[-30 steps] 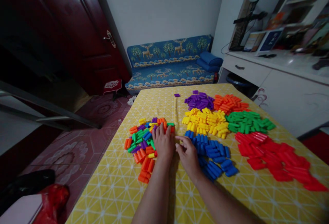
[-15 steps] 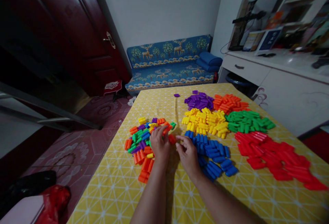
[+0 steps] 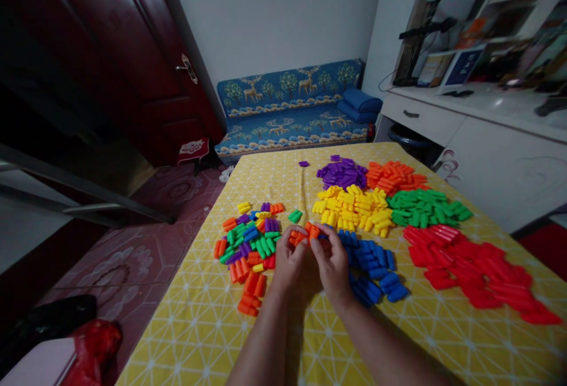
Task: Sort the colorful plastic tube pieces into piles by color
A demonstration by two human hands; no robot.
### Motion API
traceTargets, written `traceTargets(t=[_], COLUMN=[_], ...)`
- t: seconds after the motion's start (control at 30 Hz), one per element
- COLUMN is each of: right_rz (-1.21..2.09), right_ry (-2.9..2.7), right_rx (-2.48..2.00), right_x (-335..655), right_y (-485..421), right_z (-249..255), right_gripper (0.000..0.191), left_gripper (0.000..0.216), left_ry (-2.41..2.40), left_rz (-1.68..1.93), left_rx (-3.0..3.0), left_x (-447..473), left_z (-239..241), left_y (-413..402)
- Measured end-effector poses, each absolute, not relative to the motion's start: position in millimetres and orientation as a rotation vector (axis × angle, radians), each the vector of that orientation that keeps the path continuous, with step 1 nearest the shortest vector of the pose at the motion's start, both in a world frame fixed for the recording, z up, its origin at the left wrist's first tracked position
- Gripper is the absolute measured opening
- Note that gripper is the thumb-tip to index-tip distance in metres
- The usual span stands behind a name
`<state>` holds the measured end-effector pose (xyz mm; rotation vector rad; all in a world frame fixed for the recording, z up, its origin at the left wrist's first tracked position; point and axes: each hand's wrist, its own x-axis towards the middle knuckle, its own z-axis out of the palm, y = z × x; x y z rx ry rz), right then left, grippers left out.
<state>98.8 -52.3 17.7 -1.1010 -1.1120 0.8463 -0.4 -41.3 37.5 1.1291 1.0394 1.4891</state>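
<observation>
My left hand [image 3: 289, 259] is closed on an orange toy block [image 3: 297, 236] near the middle of the table. Close beside it, my right hand [image 3: 330, 259] pinches another orange toy block [image 3: 312, 231]; the two pieces are almost touching, and fingers partly cover both. Left of my hands lies a mixed heap of green blocks [image 3: 264, 247], orange blocks [image 3: 253, 284] and other colours. A lone green block [image 3: 295, 216] rests just beyond my left hand. Blue blocks [image 3: 370, 259] spread to the right of my right hand.
Sorted piles of yellow [image 3: 352, 206], purple [image 3: 341, 173], orange [image 3: 394, 176], green [image 3: 427, 209] and red blocks [image 3: 473, 268] cover the table's right side. A small purple block [image 3: 303, 163] lies far back on the yellow tablecloth [image 3: 212, 339]. Behind stands a blue sofa [image 3: 287, 108].
My left hand has drawn back from the mixed heap's right edge with an orange block. My right hand now holds an orange block too, and both hands have come together.
</observation>
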Motion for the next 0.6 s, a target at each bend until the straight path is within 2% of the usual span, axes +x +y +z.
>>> traceTargets(t=[0.13,0.27,0.6], right_rz=[0.701,0.536,0.587], right_ry=[-1.185,-1.311,-1.384], right_rx=[-1.137,-1.067,-1.088], right_x=[100,101,107], right_y=[-52,-53,-49], right_z=[21,29,26], right_gripper=[0.032,0.019,0.025], left_gripper=[0.005,0.005,0.009], left_ry=[1.096,1.118,1.099], left_rz=[1.465,1.493,1.401], left_rx=[1.177,1.156,1.345], left_x=[2,3,4], left_z=[23,17,18], left_y=[-37,-34,-38])
